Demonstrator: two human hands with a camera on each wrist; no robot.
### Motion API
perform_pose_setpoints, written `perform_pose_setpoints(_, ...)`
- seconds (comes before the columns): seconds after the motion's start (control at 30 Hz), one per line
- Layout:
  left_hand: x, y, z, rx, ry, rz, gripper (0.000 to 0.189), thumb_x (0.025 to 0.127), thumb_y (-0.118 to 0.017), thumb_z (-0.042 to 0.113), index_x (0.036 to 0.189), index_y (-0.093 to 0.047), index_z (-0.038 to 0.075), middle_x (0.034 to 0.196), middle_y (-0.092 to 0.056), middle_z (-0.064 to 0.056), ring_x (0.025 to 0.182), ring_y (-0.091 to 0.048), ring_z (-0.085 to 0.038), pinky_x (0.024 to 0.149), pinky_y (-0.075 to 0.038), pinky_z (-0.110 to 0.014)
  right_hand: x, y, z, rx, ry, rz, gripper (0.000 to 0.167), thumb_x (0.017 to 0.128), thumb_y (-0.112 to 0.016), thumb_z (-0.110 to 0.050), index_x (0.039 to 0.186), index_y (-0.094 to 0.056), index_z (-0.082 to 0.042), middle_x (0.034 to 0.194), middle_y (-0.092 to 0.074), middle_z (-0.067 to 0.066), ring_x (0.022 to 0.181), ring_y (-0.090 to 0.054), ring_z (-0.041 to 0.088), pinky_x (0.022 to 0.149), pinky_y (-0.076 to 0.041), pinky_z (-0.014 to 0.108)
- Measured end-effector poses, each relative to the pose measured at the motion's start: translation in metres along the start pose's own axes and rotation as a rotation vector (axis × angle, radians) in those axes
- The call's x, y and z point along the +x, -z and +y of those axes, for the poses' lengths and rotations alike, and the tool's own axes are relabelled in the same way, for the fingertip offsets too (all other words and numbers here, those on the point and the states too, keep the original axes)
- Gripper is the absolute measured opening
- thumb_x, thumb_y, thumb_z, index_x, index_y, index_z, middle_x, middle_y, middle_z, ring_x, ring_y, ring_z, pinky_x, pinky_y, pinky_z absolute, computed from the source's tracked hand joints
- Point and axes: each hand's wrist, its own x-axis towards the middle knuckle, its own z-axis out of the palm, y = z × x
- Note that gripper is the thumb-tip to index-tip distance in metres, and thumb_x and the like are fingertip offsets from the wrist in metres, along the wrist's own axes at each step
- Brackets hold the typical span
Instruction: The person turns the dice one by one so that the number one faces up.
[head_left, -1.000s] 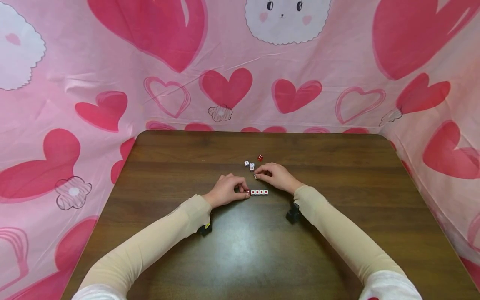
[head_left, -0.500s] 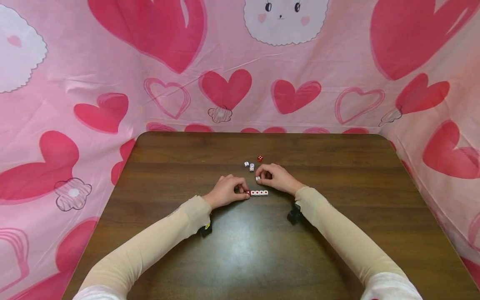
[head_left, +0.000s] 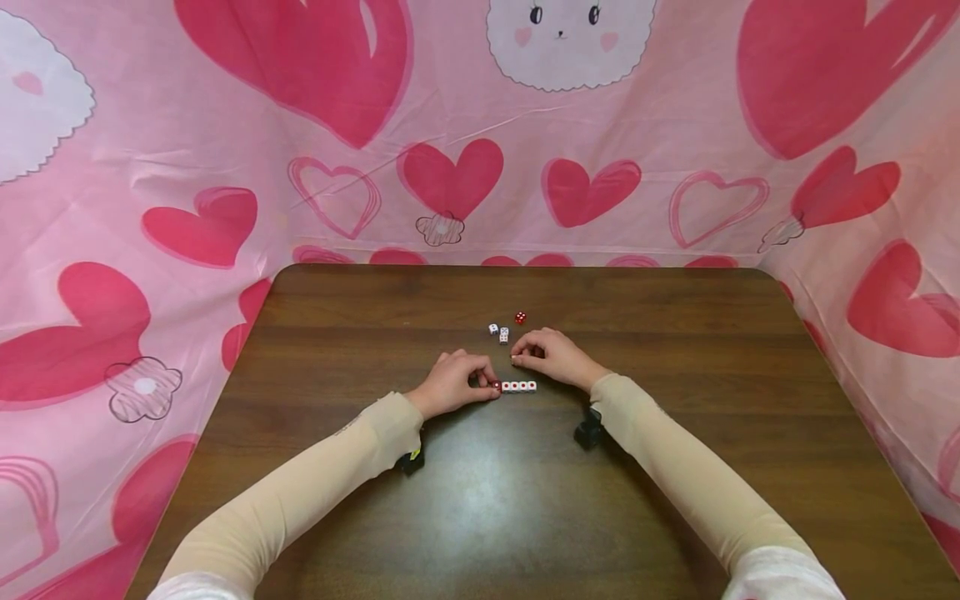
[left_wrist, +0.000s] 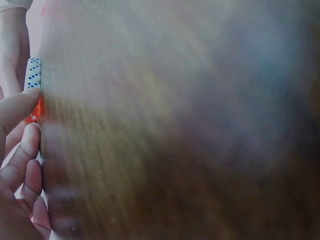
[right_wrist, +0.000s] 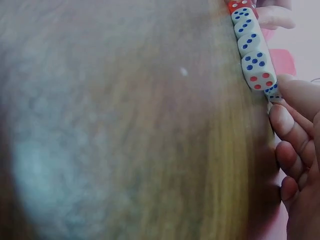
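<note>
A red die (head_left: 497, 386) stands at the left end of a straight row of white dice (head_left: 519, 387), and my left hand (head_left: 452, 382) holds it between thumb and fingers. The left wrist view shows the thumb over the red die (left_wrist: 34, 114), with blue-pipped white dice (left_wrist: 33, 72) beyond. Just behind the row, my right hand (head_left: 557, 355) pinches one white die (head_left: 513, 359), mostly covered by the fingertips. In the right wrist view this die (right_wrist: 273, 93) shows blue pips between thumb and index finger, overlapped by the near end of the row.
Behind the right hand's fingertips, a few loose white dice (head_left: 503, 336) lie close together. A single red die (head_left: 521, 317) sits farther back. The brown wooden table (head_left: 637, 517) is enclosed by a pink heart-print cloth (head_left: 510, 117) at the back and sides.
The white die in my right fingers has been turned and shifted slightly nearer the row; its face showed more half a second ago. My left hand stays on the red die.
</note>
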Motion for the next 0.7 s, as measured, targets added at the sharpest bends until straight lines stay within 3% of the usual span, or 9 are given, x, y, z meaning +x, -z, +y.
perform_pose_setpoints(0.33,0.000,-0.001,0.000,0.008,-0.011,0.005,0.014,0.091,-0.083,0.030,0.092,-0.071,0.023,0.080,-0.066,0.015,0.082,-0.049,-0.011,0.082,-0.031,-0.037,-0.004,-0.001,0.003,-0.084,0.037,-0.023,0.013,0.095,-0.078,-0.024,0.104,-0.073,-0.015,0.082,-0.062,-0.010,0.084,-0.048,0.015,0.081,-0.038,0.036)
perform_pose_setpoints(0.7,0.000,0.001,0.002,0.009,-0.006,0.010,0.014,0.091,-0.083,0.030,0.092,-0.072,0.023,0.080,-0.065,0.014,0.083,-0.049,-0.011,0.083,-0.032,-0.037,-0.025,0.005,0.005,-0.102,0.055,0.015,0.010,0.094,-0.079,-0.019,0.101,-0.072,-0.015,0.085,-0.060,-0.008,0.085,-0.047,0.015,0.078,-0.041,0.034)
